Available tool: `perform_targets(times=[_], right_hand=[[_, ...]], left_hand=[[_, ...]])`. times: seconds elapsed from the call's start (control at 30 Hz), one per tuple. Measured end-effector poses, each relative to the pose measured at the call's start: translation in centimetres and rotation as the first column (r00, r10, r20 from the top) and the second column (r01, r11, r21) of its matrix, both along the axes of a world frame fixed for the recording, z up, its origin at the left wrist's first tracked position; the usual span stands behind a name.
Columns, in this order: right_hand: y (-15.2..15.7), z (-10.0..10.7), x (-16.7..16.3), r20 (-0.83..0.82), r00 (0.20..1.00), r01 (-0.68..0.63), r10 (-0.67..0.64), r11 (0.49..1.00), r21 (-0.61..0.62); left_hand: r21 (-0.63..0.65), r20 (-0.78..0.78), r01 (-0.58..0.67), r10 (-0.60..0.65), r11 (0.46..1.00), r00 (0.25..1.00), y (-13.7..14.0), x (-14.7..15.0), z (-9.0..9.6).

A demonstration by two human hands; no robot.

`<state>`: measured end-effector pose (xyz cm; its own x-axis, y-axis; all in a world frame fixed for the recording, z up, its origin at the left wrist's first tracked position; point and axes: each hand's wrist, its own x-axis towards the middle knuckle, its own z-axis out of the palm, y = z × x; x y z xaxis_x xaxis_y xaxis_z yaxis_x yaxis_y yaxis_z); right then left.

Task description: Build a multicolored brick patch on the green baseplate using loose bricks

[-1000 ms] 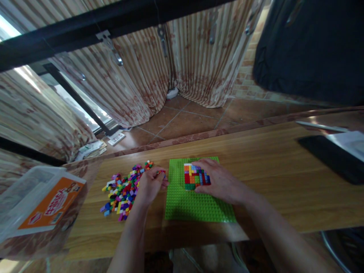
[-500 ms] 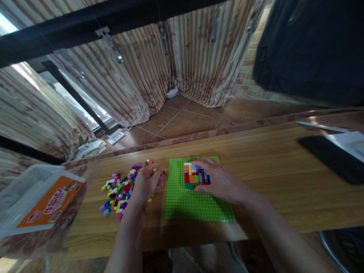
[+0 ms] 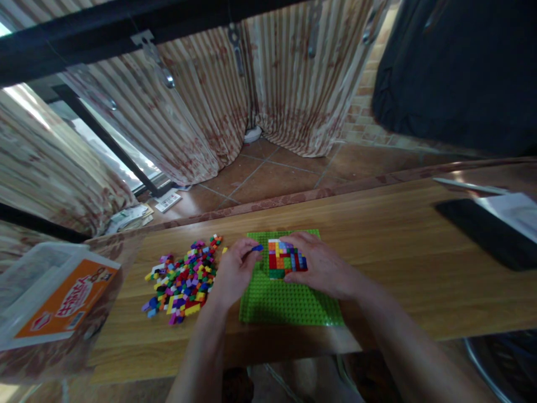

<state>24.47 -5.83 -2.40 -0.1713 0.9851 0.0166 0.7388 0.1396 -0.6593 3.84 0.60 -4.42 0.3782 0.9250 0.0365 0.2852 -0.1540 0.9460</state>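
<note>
Between the thumb and fingers of my left hand (image 3: 237, 268) is a blue toy brick (image 3: 257, 248), held over the left edge of the green studded baseplate (image 3: 289, 305). A multicoloured patch of joined bricks (image 3: 278, 262) sits on the upper part of that plate. My right hand (image 3: 321, 263) grips this patch from its right side, the thumb at its near edge and the fingers at its far edge. The palm and fingers hide part of the patch's right end. To the left of my left hand lies a pile of loose coloured bricks (image 3: 184, 282).
A clear plastic tub with an orange label (image 3: 69, 296) stands left of the wooden table (image 3: 390, 229). At the table's right lie a black flat object (image 3: 482, 232) and white paper (image 3: 518, 210). Striped curtains (image 3: 201, 106) hang beyond, and a dark cloth-like shape (image 3: 453, 78) fills the upper right.
My left hand has moved right, from beside the loose pile to the baseplate's left edge, with the blue brick now showing in its fingers. My right hand stays on the patch.
</note>
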Motion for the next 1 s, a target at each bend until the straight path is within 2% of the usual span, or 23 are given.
perform_targets(times=[0.17,0.47,0.77,1.0], right_hand=[[0.1,0.0,0.0,0.004,1.0,-0.007,0.007,1.0,0.006],[0.1,0.1,0.1,0.001,1.0,-0.012,0.012,1.0,-0.003],[0.1,-0.1,0.1,0.001,1.0,-0.014,0.014,1.0,0.021],[0.2,-0.5,0.2,-0.008,1.0,-0.01,0.011,0.999,0.045]], left_hand=[[0.08,-0.104,0.014,-0.006,0.997,0.995,-0.5,0.4,0.2],[0.198,-0.19,0.075,-0.037,0.977,0.981,-1.2,0.7,0.1],[0.22,-0.2,0.027,0.018,0.975,0.98,-1.9,1.7,0.6],[0.142,-0.31,0.082,-0.034,0.986,0.95,-1.8,1.6,0.7]])
